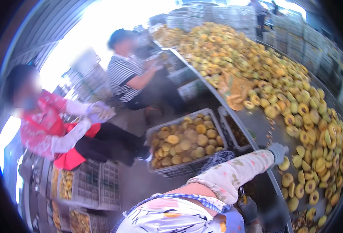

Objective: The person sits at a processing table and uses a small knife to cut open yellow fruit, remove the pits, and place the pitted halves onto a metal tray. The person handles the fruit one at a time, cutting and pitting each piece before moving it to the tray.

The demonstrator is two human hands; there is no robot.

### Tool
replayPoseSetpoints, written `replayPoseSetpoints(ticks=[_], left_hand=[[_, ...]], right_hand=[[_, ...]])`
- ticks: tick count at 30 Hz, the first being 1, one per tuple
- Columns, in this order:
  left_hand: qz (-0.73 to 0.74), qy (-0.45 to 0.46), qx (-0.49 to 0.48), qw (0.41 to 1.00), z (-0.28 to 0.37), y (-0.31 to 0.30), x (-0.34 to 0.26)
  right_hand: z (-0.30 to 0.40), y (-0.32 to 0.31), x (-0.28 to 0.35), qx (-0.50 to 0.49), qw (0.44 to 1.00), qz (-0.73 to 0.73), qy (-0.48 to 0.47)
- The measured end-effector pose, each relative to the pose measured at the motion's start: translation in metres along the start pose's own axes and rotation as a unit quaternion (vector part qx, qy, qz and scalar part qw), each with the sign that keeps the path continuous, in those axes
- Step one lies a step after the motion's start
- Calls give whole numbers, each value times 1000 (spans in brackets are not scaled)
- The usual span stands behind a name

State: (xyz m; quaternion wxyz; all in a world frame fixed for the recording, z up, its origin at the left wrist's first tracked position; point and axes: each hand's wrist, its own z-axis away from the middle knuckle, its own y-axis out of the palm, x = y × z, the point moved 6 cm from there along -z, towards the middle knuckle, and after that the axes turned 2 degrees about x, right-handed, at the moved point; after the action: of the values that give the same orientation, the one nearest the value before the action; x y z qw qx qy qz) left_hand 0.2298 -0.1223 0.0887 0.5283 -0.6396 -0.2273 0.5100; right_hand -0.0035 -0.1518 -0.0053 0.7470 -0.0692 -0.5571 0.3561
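Observation:
My left hand (279, 153), in a grey glove below a floral sleeve, reaches over the metal table's raised edge (241, 128). It is beside a halved yellow fruit, likely a peach (284, 163); its fingers are too blurred to show any hold. What appears to be my right hand (248, 208), also grey-gloved, is low near my apron (232, 220), beside something yellow and black. A dark blur covers the area next to it. Many fruit halves (308, 122), some with brown hollows, lie heaped along the table. Small brown bits (270, 132) lie near my left hand.
A plastic crate of whole-looking round fruit (186, 142) stands left of the table, beside a smaller crate (235, 131). Two seated people, in a pink top (40, 125) and striped shirt (127, 72), are at the left. Orange sacking (235, 87) lies on the table. Stacked crates (95, 186) stand lower left.

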Motion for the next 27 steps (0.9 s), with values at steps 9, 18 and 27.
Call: replayPoseSetpoints(ticks=[9, 18, 27], left_hand=[[-55, -21, -262, 963, 97, -17, 48], [-26, 158, -236, 958, 114, 12, 25], [-148, 148, -92, 973, 126, 19, 34]], right_hand=[[-35, 30, -52, 36, 998, -60, -2], [-42, 22, -58, 32, 999, -15, 15], [-50, 25, -58, 34, 999, 7, 16]])
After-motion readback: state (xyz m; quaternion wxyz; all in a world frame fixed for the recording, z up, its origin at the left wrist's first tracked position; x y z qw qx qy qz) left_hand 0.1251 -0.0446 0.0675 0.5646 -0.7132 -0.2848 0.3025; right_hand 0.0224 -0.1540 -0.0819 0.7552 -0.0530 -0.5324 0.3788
